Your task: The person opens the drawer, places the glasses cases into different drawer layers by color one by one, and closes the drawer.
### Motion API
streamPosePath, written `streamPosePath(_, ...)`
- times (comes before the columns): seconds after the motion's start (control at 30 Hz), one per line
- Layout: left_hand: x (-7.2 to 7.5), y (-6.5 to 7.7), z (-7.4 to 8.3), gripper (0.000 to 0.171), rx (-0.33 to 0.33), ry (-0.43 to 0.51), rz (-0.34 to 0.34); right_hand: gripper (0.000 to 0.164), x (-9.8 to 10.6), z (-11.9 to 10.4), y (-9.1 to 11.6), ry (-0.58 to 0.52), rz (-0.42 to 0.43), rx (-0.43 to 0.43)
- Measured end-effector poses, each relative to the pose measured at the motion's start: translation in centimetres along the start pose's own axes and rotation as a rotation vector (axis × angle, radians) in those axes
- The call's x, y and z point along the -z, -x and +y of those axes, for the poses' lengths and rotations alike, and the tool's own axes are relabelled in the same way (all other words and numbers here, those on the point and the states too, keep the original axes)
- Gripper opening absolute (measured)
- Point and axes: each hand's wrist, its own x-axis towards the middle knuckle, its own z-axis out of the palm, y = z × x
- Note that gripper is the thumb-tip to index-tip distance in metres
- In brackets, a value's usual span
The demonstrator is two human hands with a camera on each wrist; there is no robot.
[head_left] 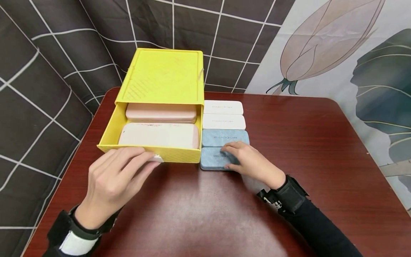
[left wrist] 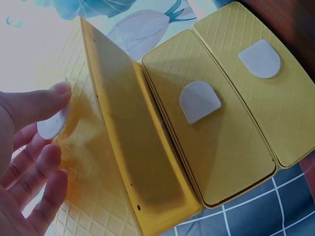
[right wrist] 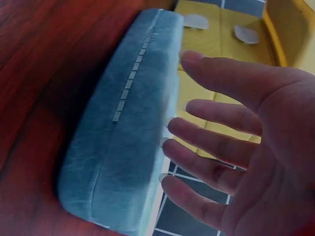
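Observation:
My left hand (head_left: 117, 182) pinches the white drawer handle (left wrist: 54, 120) between thumb and forefinger. The handle sits on the front of a yellow drawer (head_left: 179, 155), pulled out of a yellow drawer box (head_left: 163, 76). Inside lie a pink case (head_left: 160, 112) and, nearer me, a whitish-pink case (head_left: 157, 135). My right hand (head_left: 253, 162) is over the nearest blue case (head_left: 213, 159), fingers spread and loosely bent. In the right wrist view its fingertips are close to the case's upper face; whether they touch is unclear.
Behind the nearest case, a second blue case (head_left: 224, 137) and two white cases (head_left: 224, 121) line up along the box's right side. Two closed drawers (left wrist: 211, 152) with white handles show in the left wrist view. All stands on a reddish-brown table (head_left: 305, 142), with curtains behind.

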Motion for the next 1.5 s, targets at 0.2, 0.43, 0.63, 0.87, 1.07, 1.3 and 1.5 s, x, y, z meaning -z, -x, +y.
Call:
streamPosePath(0.2,-0.2,-0.2,-0.3,0.015,0.012,-0.007,-0.030,0.046,-0.3,0.1,0.0,0.031,0.008,0.002)
streamPosePath(0.43,-0.7,-0.4,-0.7,0.015,0.017,-0.003,-0.026,0.045,-0.3,0.0,-0.1,0.034,0.016,-0.018)
streamPosePath(0.63,-0.9,-0.4,-1.2,0.016,0.030,-0.007,-0.056,0.044,-0.2,-0.1,-0.2,0.022,0.025,-0.027)
streamPosePath(0.87,-1.2,-0.5,-1.7,0.017,0.044,-0.016,-0.081,0.046,-0.1,-0.1,-0.4,0.039,0.017,-0.039)
streamPosePath(1.07,-1.6,-0.7,-2.1,0.019,0.061,-0.011,-0.104,0.046,-0.1,0.0,-0.5,0.045,0.008,-0.037)
streamPosePath(1.3,-2.1,-0.9,-2.5,0.023,0.084,-0.008,-0.129,0.046,-0.1,0.0,-0.6,0.040,0.005,-0.046)
streamPosePath(1.5,-2.5,-0.9,-2.8,0.024,0.085,-0.014,-0.132,0.047,-0.2,0.0,-0.5,0.044,0.000,-0.055)
